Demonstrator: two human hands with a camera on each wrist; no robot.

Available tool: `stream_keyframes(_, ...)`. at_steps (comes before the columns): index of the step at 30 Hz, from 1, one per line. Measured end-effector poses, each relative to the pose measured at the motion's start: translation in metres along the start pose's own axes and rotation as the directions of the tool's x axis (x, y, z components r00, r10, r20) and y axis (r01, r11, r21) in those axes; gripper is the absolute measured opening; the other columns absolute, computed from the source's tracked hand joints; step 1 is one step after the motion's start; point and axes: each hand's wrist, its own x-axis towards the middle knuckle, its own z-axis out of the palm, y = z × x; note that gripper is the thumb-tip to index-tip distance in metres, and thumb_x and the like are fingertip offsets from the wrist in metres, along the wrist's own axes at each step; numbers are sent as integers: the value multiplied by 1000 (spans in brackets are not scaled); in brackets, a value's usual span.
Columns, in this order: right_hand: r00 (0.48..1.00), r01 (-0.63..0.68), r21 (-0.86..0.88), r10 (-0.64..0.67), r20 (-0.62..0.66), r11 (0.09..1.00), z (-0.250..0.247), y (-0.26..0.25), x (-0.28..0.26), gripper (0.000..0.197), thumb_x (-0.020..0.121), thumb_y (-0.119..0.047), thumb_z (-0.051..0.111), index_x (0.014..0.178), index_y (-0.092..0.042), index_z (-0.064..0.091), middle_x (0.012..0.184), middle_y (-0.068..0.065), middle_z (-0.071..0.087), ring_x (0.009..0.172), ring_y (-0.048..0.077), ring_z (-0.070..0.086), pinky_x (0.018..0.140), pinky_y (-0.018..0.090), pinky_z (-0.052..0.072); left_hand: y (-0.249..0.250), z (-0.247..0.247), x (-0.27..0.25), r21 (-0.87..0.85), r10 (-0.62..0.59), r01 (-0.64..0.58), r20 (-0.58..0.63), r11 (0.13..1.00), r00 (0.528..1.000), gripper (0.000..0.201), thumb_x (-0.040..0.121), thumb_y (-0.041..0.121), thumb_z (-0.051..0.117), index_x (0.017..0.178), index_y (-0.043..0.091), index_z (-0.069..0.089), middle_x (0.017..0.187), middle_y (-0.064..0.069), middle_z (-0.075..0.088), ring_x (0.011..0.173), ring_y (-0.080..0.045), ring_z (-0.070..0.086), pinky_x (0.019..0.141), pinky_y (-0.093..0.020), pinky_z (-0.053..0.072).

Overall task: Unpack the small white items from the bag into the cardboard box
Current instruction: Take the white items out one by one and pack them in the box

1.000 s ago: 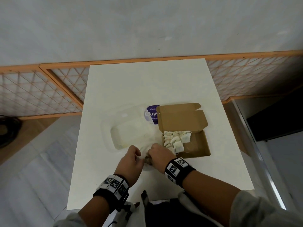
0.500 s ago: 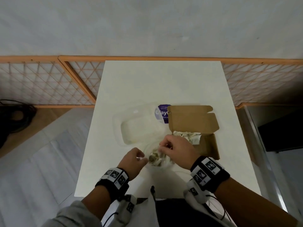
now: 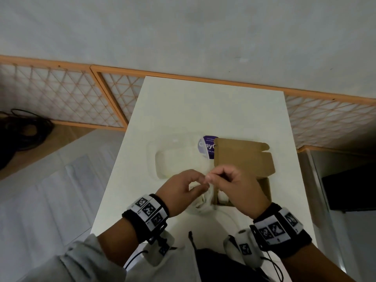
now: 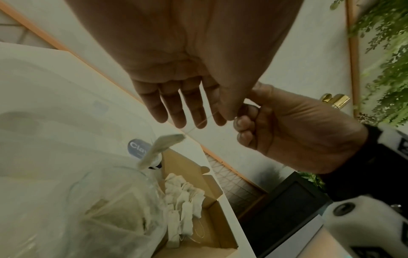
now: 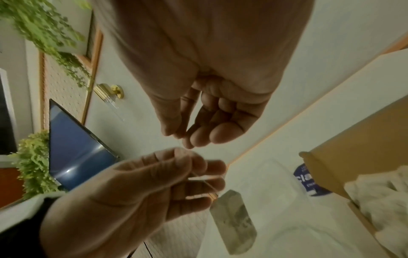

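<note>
A small white tea bag (image 5: 234, 221) hangs on a thin thread (image 5: 209, 186) above the clear plastic bag (image 4: 110, 209). My left hand (image 3: 200, 181) and right hand (image 3: 211, 177) meet in the air just left of the open cardboard box (image 3: 264, 190). The right hand (image 5: 180, 137) pinches the thread's upper end between thumb and forefinger. Lower down, the left hand (image 5: 194, 172) holds the same thread in its fingers. A heap of white tea bags (image 4: 185, 197) lies in the box. The plastic bag sits under the hands and still holds some bags.
A clear plastic tub (image 3: 173, 157) with a purple label (image 3: 207, 147) lies on the white table (image 3: 183, 108), left of the box's raised lid (image 3: 244, 155). A wooden lattice fence (image 3: 61, 94) runs behind the table. Black cables (image 3: 22, 129) lie on the floor at left.
Both hands have risen from the bag's mouth on the table. The right hand has drawn a tea bag out by its thread, and the left hand now holds that thread too.
</note>
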Motion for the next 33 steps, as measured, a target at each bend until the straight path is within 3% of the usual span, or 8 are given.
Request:
stream_keyframes(8,986,20,207,15,-165,978,-22,-19,6,11,103,-19,63,93,-16,66,101,9,80,82,28,77,74,39,63,9,-4,-10,-38,6,-5,34,999,999,16,102,30,63,110,34,76,101,19,76,93,1,69,86,-17,53)
stream_keyframes(14,967,-28,171,70,-243,985,-21,-4,19,14,102,-21,66,93,-11,67,95,8,79,71,24,71,62,28,57,19,-10,-16,-100,-2,4,18,995,1000,5,93,34,75,97,31,72,87,16,76,82,-2,70,85,-34,58)
stream_keyframes(18,965,-155,156,183,-188,976,-7,18,31,18,100,-25,69,96,-8,69,91,5,78,69,15,68,67,32,55,31,-19,-23,-87,152,-163,-116,983,982,9,91,35,76,88,27,71,112,17,68,108,-3,65,95,-21,50)
stream_keyframes(21,983,-149,72,155,-94,986,11,26,34,11,97,-25,72,93,-15,71,88,3,77,76,20,70,74,38,58,41,-29,-25,-74,238,-257,-206,964,949,10,92,33,75,89,23,72,124,18,65,121,-4,61,100,-17,46)
stream_keyframes(24,994,-106,-68,105,-24,992,25,30,35,12,94,-18,72,84,-23,69,78,-3,73,72,12,67,70,34,55,40,-35,-22,-185,189,-227,-199,956,962,12,95,28,73,90,18,69,102,10,75,102,-11,72,93,-29,56)
stream_keyframes(27,996,-89,-204,91,3,975,33,36,37,19,94,-24,68,76,-27,65,70,-5,69,66,12,64,62,33,50,33,-38,-18,-205,104,-151,-220,967,970,12,95,22,74,87,17,67,87,3,73,83,-9,70,79,-23,56)
stream_keyframes(30,982,-142,-401,179,55,905,38,56,40,35,98,-24,62,65,-30,53,62,-9,57,61,7,56,59,26,41,23,-41,-17,-254,-13,-53,-252,966,968,14,95,20,74,85,17,65,82,-2,72,78,-18,68,72,-25,55)
stream_keyframes(33,953,-175,-615,289,91,769,48,77,43,33,98,-31,56,66,-23,53,69,-4,58,74,22,61,72,41,54,10,-41,-20,-279,-105,32,-251,960,962,14,96,21,72,86,18,64,81,-4,72,75,-20,68,72,-28,55)
